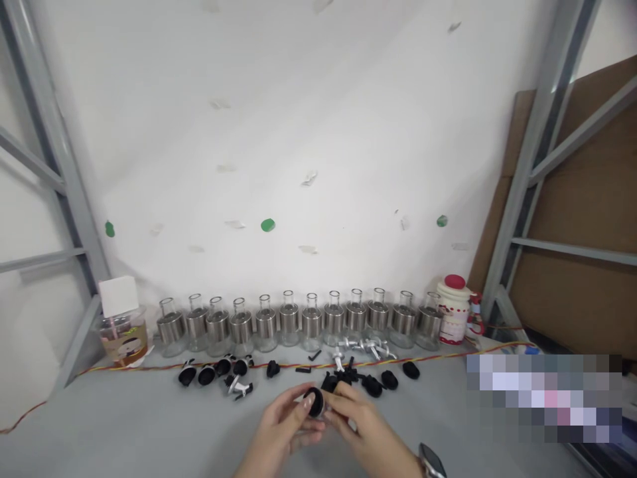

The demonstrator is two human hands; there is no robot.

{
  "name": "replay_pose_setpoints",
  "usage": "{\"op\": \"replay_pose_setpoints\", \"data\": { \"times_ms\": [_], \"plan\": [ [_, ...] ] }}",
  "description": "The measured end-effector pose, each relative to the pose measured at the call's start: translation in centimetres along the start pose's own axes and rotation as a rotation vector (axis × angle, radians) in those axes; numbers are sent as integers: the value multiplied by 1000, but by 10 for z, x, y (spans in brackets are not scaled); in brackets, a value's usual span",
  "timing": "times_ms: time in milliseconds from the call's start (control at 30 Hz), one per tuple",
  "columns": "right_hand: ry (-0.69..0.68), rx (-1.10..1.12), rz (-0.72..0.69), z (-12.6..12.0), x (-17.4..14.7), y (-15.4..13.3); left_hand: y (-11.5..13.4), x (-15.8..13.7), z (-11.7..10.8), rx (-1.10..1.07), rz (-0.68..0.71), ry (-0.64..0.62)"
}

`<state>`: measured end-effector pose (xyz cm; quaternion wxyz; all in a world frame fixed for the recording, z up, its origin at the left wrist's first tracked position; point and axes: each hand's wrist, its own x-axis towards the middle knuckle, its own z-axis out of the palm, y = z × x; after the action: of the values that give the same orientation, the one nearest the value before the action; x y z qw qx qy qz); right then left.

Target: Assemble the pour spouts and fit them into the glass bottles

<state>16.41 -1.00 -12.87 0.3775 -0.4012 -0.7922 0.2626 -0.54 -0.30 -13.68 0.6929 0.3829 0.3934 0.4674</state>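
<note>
Left hand (279, 425) and right hand (362, 425) grip 1 black cap (314, 403); jar label (452, 320) looks illegible.

Free tabletop (164, 428) left of hands (283, 421) (361, 418), black parts (371, 386) beyond

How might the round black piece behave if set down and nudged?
The round black piece may roll on edge, given its rounded rim. It's probably light, being small enough for fingertips. It seems stiff: the rim looks undented beside the left thumb.
</note>
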Motion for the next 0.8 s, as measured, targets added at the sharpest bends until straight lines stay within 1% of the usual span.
{"op": "replay_pose_setpoints", "data": {
  "times_ms": [100,167,233,300,400,467,567,600,700,800],
  "plan": [
    [39,187,89,-5,3,-2,3,3,-6,63,86,-4],
    [63,284,108,-3,4,-3,1,5,-8,154,174,3],
    [61,381,118,2,3,-3,-3,5,-9,253,259,13],
    [61,489,149,11,2,-1,-11,6,-7,325,314,26],
    [71,607,209,25,3,5,-24,3,-2,428,386,107],
    [83,652,246,32,4,8,-30,-1,2,530,390,121],
    [87,700,275,36,5,9,-33,-7,5,627,274,60],
    [81,718,282,36,5,9,-32,-8,6,637,254,60],
    [58,783,287,36,3,4,-31,-8,6,626,290,74],
    [54,825,268,37,1,1,-31,-5,5,587,273,54]
  ]
}}
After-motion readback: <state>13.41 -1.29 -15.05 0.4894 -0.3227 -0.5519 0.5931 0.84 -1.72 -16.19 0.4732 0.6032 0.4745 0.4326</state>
